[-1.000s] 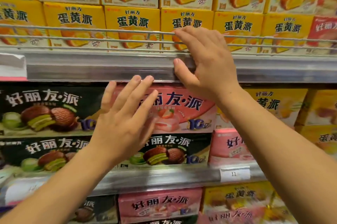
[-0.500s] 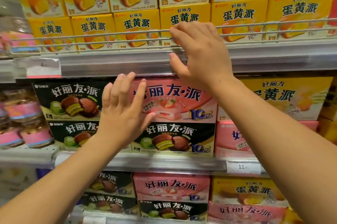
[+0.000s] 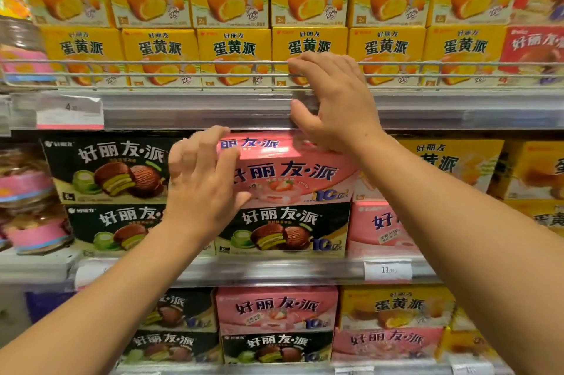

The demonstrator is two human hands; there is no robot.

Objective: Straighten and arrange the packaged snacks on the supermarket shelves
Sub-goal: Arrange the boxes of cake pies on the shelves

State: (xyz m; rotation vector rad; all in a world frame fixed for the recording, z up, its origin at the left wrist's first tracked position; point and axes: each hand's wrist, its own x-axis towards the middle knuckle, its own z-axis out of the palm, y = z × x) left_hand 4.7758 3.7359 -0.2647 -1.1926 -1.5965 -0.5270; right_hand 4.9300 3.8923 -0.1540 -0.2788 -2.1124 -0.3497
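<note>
A pink strawberry pie box [image 3: 293,176] sits on top of a black matcha pie box [image 3: 283,231] on the middle shelf. Its top face shows and it juts forward of the black boxes beside it. My left hand [image 3: 201,182] grips its left end, with fingers curled over the top corner and the thumb on the front. My right hand [image 3: 332,103] is higher up. Its spread fingers lie over the wire rail [image 3: 183,64] and its thumb presses the upper shelf's front strip [image 3: 198,112]. It holds no box.
Two rows of yellow egg-yolk pie boxes [image 3: 232,48] fill the upper shelf behind the rail. Black boxes [image 3: 106,173] stand left of the pink one, with pink [image 3: 378,228] and yellow boxes [image 3: 451,161] to the right. Round pink tubs [image 3: 33,234] sit far left. More boxes fill the lower shelf [image 3: 274,310].
The pink box has come forward so its top face shows. My left hand went from flat on its front to curled around its left end. My right hand stayed on the rail.
</note>
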